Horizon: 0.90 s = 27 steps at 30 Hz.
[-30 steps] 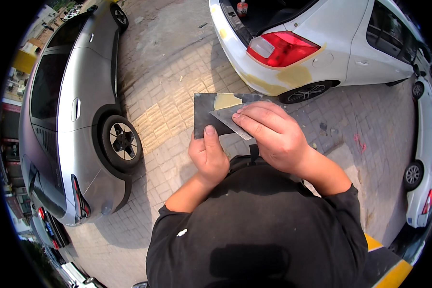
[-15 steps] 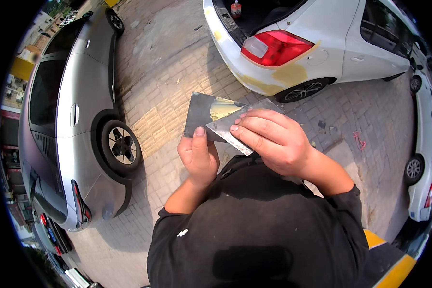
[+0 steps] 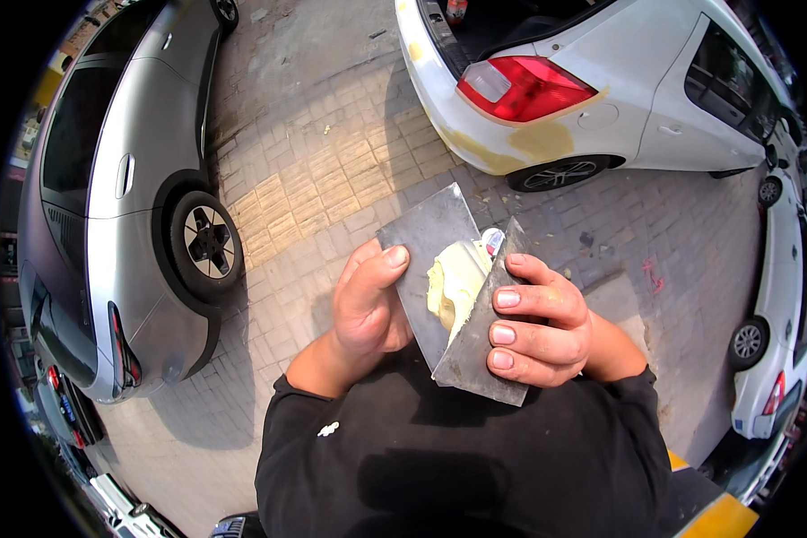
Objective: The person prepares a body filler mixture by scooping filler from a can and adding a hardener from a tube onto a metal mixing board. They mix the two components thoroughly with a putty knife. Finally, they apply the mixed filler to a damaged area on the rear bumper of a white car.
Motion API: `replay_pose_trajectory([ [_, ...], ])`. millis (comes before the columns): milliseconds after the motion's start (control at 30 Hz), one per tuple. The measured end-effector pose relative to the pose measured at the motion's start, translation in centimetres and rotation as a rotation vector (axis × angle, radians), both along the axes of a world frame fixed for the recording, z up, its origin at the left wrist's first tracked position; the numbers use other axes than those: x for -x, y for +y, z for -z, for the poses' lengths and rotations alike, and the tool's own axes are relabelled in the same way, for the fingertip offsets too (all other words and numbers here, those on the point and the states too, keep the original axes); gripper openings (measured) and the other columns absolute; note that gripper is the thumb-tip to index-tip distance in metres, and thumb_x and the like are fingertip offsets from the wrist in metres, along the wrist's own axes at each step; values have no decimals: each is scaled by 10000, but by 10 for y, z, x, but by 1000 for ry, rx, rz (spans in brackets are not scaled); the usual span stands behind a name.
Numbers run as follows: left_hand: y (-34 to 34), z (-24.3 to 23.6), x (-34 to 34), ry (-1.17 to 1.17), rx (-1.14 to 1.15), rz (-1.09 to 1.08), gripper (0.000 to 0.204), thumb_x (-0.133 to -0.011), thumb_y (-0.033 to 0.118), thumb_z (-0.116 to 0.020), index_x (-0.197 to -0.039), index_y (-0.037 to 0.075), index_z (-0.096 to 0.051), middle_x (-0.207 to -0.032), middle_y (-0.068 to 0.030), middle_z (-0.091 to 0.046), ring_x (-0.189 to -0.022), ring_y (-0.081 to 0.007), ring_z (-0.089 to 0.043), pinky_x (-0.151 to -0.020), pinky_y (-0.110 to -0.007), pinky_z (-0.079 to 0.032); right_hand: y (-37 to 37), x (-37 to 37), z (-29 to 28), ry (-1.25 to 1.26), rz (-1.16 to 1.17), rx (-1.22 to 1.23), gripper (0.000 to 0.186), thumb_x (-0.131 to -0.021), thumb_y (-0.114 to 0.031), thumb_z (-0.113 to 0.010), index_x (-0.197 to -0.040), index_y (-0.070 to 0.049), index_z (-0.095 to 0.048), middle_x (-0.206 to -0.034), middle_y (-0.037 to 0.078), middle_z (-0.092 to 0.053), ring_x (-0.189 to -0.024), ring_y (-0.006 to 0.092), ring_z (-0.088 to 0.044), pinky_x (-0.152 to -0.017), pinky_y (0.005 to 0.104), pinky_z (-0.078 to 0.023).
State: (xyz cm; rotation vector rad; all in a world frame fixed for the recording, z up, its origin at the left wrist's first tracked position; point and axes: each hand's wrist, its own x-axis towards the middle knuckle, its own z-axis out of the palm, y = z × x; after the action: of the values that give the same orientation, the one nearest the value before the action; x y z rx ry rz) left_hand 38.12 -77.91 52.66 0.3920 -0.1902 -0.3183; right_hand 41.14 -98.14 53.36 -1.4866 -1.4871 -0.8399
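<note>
We view from above two bare hands working a pale yellow paste, which we take to be body filler (image 3: pixel 457 273), between two flat grey blades. The left hand (image 3: pixel 366 309) is closed on the filler plate (image 3: pixel 430 222), thumb pressed on its upper face and fingers mostly hidden beneath. The right hand (image 3: pixel 544 327) is closed on the spreader blade (image 3: pixel 486 366), four fingers laid across its outer face; we cannot see the thumb. The spreader tilts against the plate, their near corners meeting. The filler lies between the hands, heaped on the plate and touching the spreader's edge. We judge the step to be gathering and kneading the paste; the next move seems to call for a firm, low-angled pass that keeps it off the plate's rim. Beyond, we note a white hatchback (image 3: pixel 641 94) with similar yellow patches (image 3: pixel 543 141).
</note>
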Motion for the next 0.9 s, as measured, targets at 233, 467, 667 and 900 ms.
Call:
replay_pose_trajectory([
  [233, -5, -1, 6, 41, 33, 79, 461, -964, 199, -415, -1295, -122, -430, -1251, -241, -567, -1154, -311, -582, -989, -415, -471, -6, 3, 13, 74, 48, -3, 284, -802, -3, -685, -1076, -23, -612, -1116, 97, -561, -1087, 327, -578, -964, 539, -504],
  [467, -2, 8, 2, -48, 92, -125, 440, -970, 210, -406, -1282, -98, -446, -1248, -226, -570, -1150, -313, -580, -987, -428, -466, -25, -2, 50, 380, 220, -113, 257, -851, 76, -590, -1107, 57, -574, -1144, 194, -565, -1073, 343, -587, -905, 464, -522],
  [667, -6, 26, -6, -263, -375, -690, 376, -971, 179, -409, -1238, -68, -501, -1226, -180, -592, -1127, -272, -585, -997, -399, -443, -35, 10, 29, 1184, -307, -612, 318, -963, -26, -482, -1278, -33, -523, -1246, 117, -585, -1159, 215, -548, -1004, 389, -426],
  [900, -26, 39, 7, -427, -742, -922, 238, -928, 79, -477, -1009, -105, -605, -1025, -129, -646, -914, -195, -608, -885, -303, -450, 8, -3, 12, 1619, -146, -626, 235, -981, -82, -520, -1194, 16, -534, -1141, 79, -622, -1032, 121, -568, -926, 283, -447],
])
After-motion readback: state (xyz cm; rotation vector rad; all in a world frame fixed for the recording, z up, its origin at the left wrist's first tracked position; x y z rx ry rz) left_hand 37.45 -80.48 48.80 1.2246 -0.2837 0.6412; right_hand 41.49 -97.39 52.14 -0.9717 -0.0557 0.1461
